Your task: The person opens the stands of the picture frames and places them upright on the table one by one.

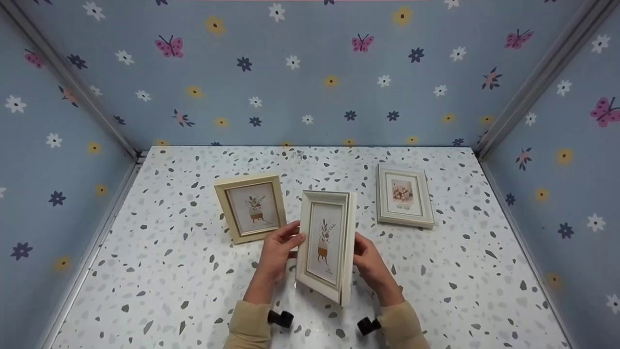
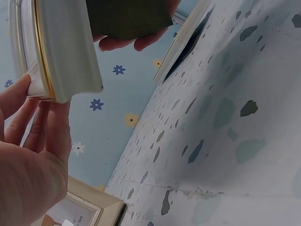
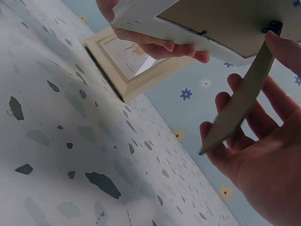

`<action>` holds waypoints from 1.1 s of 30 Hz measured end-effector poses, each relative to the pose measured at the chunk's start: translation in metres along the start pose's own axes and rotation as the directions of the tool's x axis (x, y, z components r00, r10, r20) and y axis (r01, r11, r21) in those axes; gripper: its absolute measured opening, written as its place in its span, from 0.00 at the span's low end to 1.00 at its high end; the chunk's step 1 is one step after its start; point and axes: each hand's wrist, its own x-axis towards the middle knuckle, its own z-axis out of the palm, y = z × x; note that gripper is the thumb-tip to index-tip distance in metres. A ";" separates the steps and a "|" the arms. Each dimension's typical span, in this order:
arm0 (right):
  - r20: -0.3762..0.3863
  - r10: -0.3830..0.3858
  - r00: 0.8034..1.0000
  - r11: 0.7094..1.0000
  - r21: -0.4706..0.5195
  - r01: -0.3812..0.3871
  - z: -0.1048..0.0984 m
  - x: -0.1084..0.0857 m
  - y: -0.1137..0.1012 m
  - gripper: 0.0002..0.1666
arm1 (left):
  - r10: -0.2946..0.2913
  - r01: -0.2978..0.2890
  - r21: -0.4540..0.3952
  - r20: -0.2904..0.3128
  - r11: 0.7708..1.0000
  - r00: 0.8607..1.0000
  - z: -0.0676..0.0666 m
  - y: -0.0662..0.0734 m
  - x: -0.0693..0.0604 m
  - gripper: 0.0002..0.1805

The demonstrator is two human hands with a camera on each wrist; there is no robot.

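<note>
A cream picture frame (image 1: 323,247) with a potted-plant print is held up off the table, tilted, its front towards the head camera. My left hand (image 1: 280,247) grips its left edge, thumb on the front and fingers behind. Behind the frame, the right hand (image 3: 263,150) holds the dark support leg (image 3: 242,103), which stands out from the backing board (image 3: 221,23). The thumb lies near the leg's hinge and the fingers are bent along the leg. In the head view the leg is hidden and the right hand (image 1: 373,259) is partly covered by the frame.
A yellowish-cream frame (image 1: 254,208) with a similar plant print stands leaning back at the left. To the right, a whitish frame (image 1: 403,196) with a flower picture lies face up on the speckled table (image 1: 164,271). Patterned panels (image 1: 310,72) enclose the back and sides.
</note>
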 end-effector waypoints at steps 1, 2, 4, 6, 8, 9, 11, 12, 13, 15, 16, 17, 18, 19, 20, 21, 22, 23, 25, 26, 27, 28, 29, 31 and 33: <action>-0.001 0.007 1.000 1.000 0.005 -0.007 0.000 0.000 0.000 0.33 | 0.000 0.000 0.005 -0.001 1.000 1.000 0.000 0.000 0.000 0.25; -0.002 0.012 1.000 1.000 0.010 -0.012 0.000 -0.001 0.000 0.33 | -0.001 0.001 0.011 -0.003 1.000 1.000 0.000 0.000 0.000 0.25; -0.006 0.017 1.000 1.000 0.016 -0.017 0.000 -0.001 0.000 0.33 | 0.001 -0.001 0.021 -0.007 1.000 1.000 0.000 0.000 -0.002 0.25; -0.015 0.014 1.000 1.000 0.009 -0.014 0.000 -0.002 0.000 0.34 | 0.001 0.000 0.023 -0.018 1.000 1.000 0.000 0.000 -0.002 0.25; -0.034 0.000 0.999 1.000 -0.003 0.000 0.000 -0.003 -0.001 0.34 | 0.005 -0.005 0.019 -0.026 1.000 1.000 -0.001 0.000 -0.003 0.24; -0.050 -0.010 0.999 1.000 -0.007 0.010 0.000 -0.003 -0.002 0.33 | 0.007 -0.006 0.016 -0.030 1.000 1.000 -0.001 -0.001 -0.003 0.24; -0.084 -0.035 0.996 0.999 -0.012 0.034 -0.001 -0.003 -0.004 0.30 | 0.005 -0.005 0.010 -0.043 1.000 0.999 -0.001 -0.002 -0.002 0.24; -0.105 -0.049 0.993 0.999 -0.012 0.048 -0.002 -0.003 -0.005 0.28 | 0.005 -0.005 0.007 -0.049 1.000 0.999 -0.001 -0.002 -0.003 0.24; -0.124 -0.065 0.990 0.998 -0.007 0.064 -0.003 -0.003 -0.006 0.26 | 0.005 -0.005 0.006 -0.057 1.000 0.998 -0.001 -0.002 -0.003 0.24; -0.160 -0.094 0.983 0.995 0.013 0.097 -0.004 -0.002 -0.009 0.22 | 0.004 -0.004 0.006 -0.076 1.000 0.997 -0.001 -0.002 -0.003 0.24; -0.180 -0.110 0.978 0.993 0.018 0.115 -0.005 -0.003 -0.010 0.20 | 0.006 -0.005 0.005 -0.087 1.000 0.996 -0.001 -0.002 -0.003 0.24; -0.199 -0.128 0.972 0.990 0.025 0.136 -0.005 -0.003 -0.012 0.19 | 0.007 -0.006 0.007 -0.097 1.000 0.995 -0.001 -0.002 -0.003 0.24; -0.221 -0.149 0.964 0.986 0.034 0.160 -0.006 -0.003 -0.014 0.18 | 0.007 -0.007 0.005 -0.107 1.000 0.994 -0.001 -0.002 -0.003 0.24; -0.237 -0.172 0.956 0.982 0.041 0.186 -0.006 -0.004 -0.016 0.18 | 0.007 -0.006 0.006 -0.116 1.000 0.993 -0.001 -0.001 -0.003 0.24; -0.254 -0.194 0.948 0.976 0.048 0.213 -0.007 -0.004 -0.018 0.17 | 0.006 -0.006 0.006 -0.125 1.000 0.992 -0.001 -0.001 -0.003 0.24; -0.268 -0.217 0.939 0.970 0.051 0.238 -0.007 -0.004 -0.020 0.17 | 0.005 -0.004 0.006 -0.134 1.000 0.991 -0.001 -0.001 -0.003 0.24; -0.282 -0.239 0.929 0.963 0.056 0.265 -0.007 -0.005 -0.023 0.17 | 0.001 0.000 0.004 -0.145 1.000 0.989 -0.001 -0.001 -0.003 0.24; -0.289 -0.257 0.922 0.956 0.063 0.286 -0.007 -0.005 -0.025 0.17 | -0.003 0.004 0.005 -0.153 1.000 0.988 -0.001 0.000 -0.003 0.23; -0.306 -0.279 0.910 0.948 0.066 0.312 -0.007 -0.005 -0.028 0.18 | -0.011 0.012 0.006 -0.168 1.000 0.986 0.000 0.000 -0.003 0.23; -0.316 -0.283 0.906 0.946 0.066 0.318 -0.006 -0.005 -0.029 0.18 | -0.015 0.016 0.008 -0.174 1.000 0.985 0.000 0.000 -0.003 0.23; -0.323 -0.283 0.903 0.946 0.061 0.319 -0.006 -0.005 -0.031 0.18 | -0.018 0.021 0.011 -0.179 1.000 0.984 0.000 0.001 -0.004 0.23; -0.332 -0.282 0.900 0.948 0.049 0.315 -0.006 -0.005 -0.032 0.18 | -0.020 0.023 0.014 -0.182 1.000 0.983 0.000 0.001 -0.004 0.23; -0.340 -0.280 0.898 0.951 0.029 0.308 -0.006 -0.005 -0.033 0.18 | -0.020 0.023 0.018 -0.183 1.000 0.983 0.001 0.001 -0.004 0.23; -0.359 -0.273 0.892 0.958 -0.014 0.287 -0.005 -0.005 -0.035 0.18 | -0.016 0.022 0.030 -0.188 0.999 0.982 0.002 0.002 -0.004 0.23; -0.376 -0.260 0.889 0.964 -0.054 0.259 -0.004 -0.004 -0.036 0.19 | -0.010 0.018 0.038 -0.200 0.999 0.980 0.003 0.002 -0.005 0.23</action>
